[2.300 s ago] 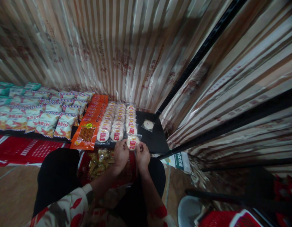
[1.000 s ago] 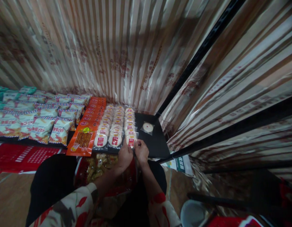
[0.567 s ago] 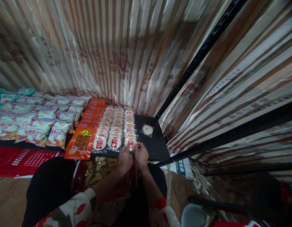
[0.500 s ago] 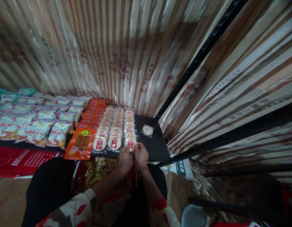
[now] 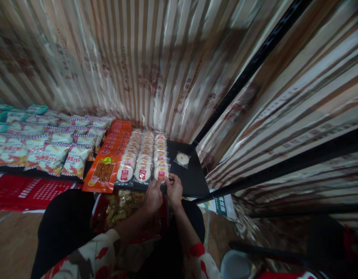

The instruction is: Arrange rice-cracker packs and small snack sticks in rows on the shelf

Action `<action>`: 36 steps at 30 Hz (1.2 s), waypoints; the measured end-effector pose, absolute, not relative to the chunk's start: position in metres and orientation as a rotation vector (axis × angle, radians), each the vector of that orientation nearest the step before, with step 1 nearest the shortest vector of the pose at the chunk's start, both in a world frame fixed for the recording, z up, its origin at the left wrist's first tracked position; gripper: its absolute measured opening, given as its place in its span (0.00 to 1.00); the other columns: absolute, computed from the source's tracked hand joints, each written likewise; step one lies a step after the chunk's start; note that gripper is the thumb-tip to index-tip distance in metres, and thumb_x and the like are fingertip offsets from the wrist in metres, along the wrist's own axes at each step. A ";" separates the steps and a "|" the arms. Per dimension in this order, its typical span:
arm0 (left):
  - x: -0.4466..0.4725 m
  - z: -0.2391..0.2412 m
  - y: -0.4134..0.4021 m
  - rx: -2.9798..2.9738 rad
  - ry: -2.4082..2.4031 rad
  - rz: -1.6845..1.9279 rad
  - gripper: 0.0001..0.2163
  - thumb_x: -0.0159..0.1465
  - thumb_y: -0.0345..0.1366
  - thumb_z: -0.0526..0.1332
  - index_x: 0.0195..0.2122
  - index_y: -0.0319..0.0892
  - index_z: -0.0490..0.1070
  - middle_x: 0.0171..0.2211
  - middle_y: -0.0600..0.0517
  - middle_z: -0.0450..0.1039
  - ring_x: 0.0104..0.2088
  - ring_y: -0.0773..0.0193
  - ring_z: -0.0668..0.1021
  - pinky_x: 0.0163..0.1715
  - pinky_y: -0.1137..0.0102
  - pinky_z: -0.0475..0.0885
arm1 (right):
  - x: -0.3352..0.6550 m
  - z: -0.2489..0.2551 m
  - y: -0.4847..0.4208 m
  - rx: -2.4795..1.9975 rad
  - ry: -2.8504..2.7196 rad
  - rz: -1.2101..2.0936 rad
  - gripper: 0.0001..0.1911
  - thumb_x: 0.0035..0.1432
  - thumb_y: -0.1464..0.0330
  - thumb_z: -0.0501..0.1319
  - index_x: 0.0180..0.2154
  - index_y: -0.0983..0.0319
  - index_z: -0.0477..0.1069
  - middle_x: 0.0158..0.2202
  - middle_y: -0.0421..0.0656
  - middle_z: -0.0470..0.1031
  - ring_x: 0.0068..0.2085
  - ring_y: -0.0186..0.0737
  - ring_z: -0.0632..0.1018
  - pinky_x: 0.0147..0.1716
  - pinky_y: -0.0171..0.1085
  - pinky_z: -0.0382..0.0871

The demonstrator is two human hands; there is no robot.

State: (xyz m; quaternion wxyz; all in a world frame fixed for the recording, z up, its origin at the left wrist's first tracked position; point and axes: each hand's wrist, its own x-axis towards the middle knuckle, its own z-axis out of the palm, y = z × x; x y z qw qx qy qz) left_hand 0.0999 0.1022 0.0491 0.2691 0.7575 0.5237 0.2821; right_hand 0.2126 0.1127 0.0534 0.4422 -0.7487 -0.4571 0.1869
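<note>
Both hands are at the front end of the rightmost row of clear-wrapped round white crackers on a black shelf (image 5: pixel 193 182). My left hand (image 5: pixel 153 197) has its fingers closed at the lower edge of the front wrapped cracker (image 5: pixel 161 173). On that packet's lower right corner, my right hand (image 5: pixel 174 190) pinches with thumb and finger. Two more rows of wrapped crackers (image 5: pixel 143 173) overlap to the left. One single wrapped cracker (image 5: pixel 182 159) lies apart on the shelf at the right.
Orange snack packets (image 5: pixel 105 166) overlap left of the crackers, then many white snack bags (image 5: pixel 52 157). Beneath the shelf, a red container (image 5: pixel 95 217) holds gold-wrapped pieces. Black metal struts (image 5: pixel 225 102) rise at the right before a striped curtain (image 5: pixel 155 58).
The view has shifted slightly, so the shelf goods sit a little higher and further right. Both hands stay at the same front packet, with only slight finger movement.
</note>
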 end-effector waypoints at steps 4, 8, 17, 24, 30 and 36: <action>0.101 0.051 0.104 2.051 1.451 0.725 0.24 0.56 0.23 0.49 0.55 0.35 0.65 0.45 0.42 0.70 0.47 0.58 0.71 0.52 0.63 0.68 | 0.212 0.053 0.114 -1.874 -1.160 0.479 0.16 0.55 0.60 0.56 0.40 0.64 0.70 0.38 0.48 0.74 0.27 0.36 0.75 0.33 0.37 0.71; 0.100 0.054 0.101 2.063 1.455 0.772 0.24 0.55 0.22 0.49 0.53 0.35 0.66 0.42 0.43 0.71 0.45 0.59 0.72 0.50 0.65 0.70 | 0.212 0.054 0.111 -1.845 -1.122 0.457 0.18 0.56 0.60 0.56 0.43 0.66 0.69 0.40 0.49 0.73 0.28 0.36 0.75 0.34 0.37 0.72; 0.056 0.062 0.102 2.196 1.616 1.272 0.16 0.61 0.26 0.49 0.46 0.40 0.71 0.47 0.45 0.71 0.49 0.58 0.71 0.52 0.60 0.68 | 0.177 0.067 0.106 -1.585 -1.495 0.111 0.21 0.65 0.62 0.44 0.43 0.65 0.72 0.45 0.52 0.74 0.51 0.43 0.71 0.52 0.44 0.65; 0.007 0.057 0.148 2.306 2.017 1.133 0.19 0.65 0.31 0.49 0.56 0.37 0.64 0.61 0.40 0.59 0.64 0.50 0.55 0.60 0.52 0.57 | 0.123 0.076 0.147 -1.694 -1.886 0.044 0.24 0.66 0.65 0.43 0.58 0.68 0.62 0.64 0.51 0.57 0.65 0.45 0.53 0.61 0.47 0.53; -0.011 0.048 0.178 2.342 2.137 0.956 0.21 0.65 0.36 0.48 0.58 0.34 0.62 0.61 0.37 0.60 0.63 0.48 0.60 0.58 0.51 0.60 | 0.109 0.068 0.185 -1.794 -1.924 -0.026 0.23 0.65 0.65 0.46 0.57 0.66 0.64 0.64 0.49 0.57 0.66 0.48 0.53 0.61 0.47 0.51; -0.014 0.040 0.183 2.425 2.115 0.976 0.22 0.65 0.36 0.48 0.58 0.33 0.63 0.60 0.36 0.61 0.61 0.49 0.64 0.57 0.53 0.62 | 0.107 0.051 0.192 -1.768 -1.945 -0.147 0.23 0.66 0.66 0.46 0.58 0.67 0.64 0.63 0.50 0.59 0.65 0.47 0.54 0.61 0.47 0.51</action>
